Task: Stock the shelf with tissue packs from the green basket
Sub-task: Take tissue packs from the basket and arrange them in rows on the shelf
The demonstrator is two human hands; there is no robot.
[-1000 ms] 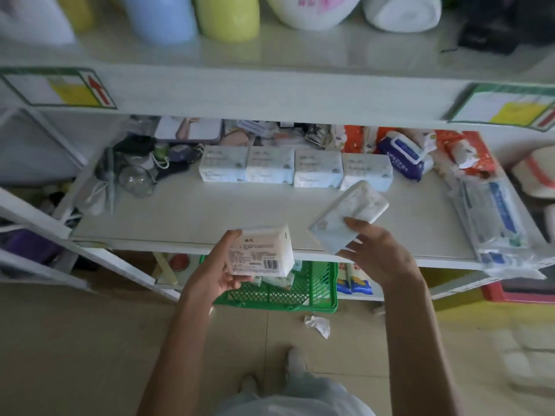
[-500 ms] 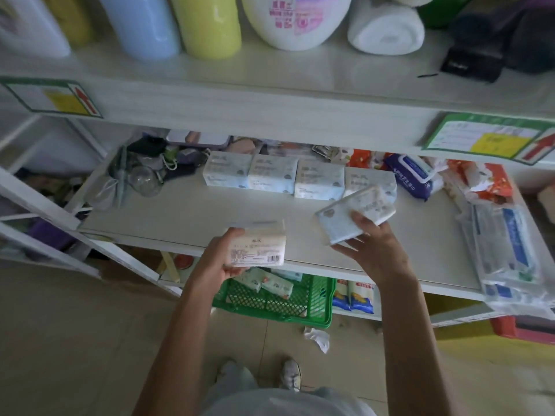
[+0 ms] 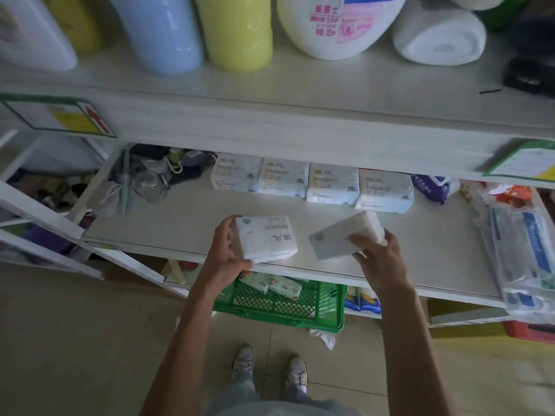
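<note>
Two tissue packs are in play right now, one per hand. My left hand [image 3: 223,256] has fingers and thumb wrapped round the near end of a white pack [image 3: 267,238], and my right hand [image 3: 380,259] pinches the second pack [image 3: 339,238] by its right end, held at a tilt. Compared to half a second back, the left one has flipped from barcode side up to printed face up and come forward over the front lip of the shelf [image 3: 180,223]. The right one has dropped lower, just short of the row of four packs [image 3: 312,183] lined up beyond both hands. So I'd say we're at the set-down, starting a second row. Can't tell if either pack touches the board yet. They look like soft plastic-wrapped bricks, white with a pale blue tint and rounded corners. The green basket [image 3: 300,307] sits on the floor below my wrists, with a few leftover packs [image 3: 270,285] inside.
</note>
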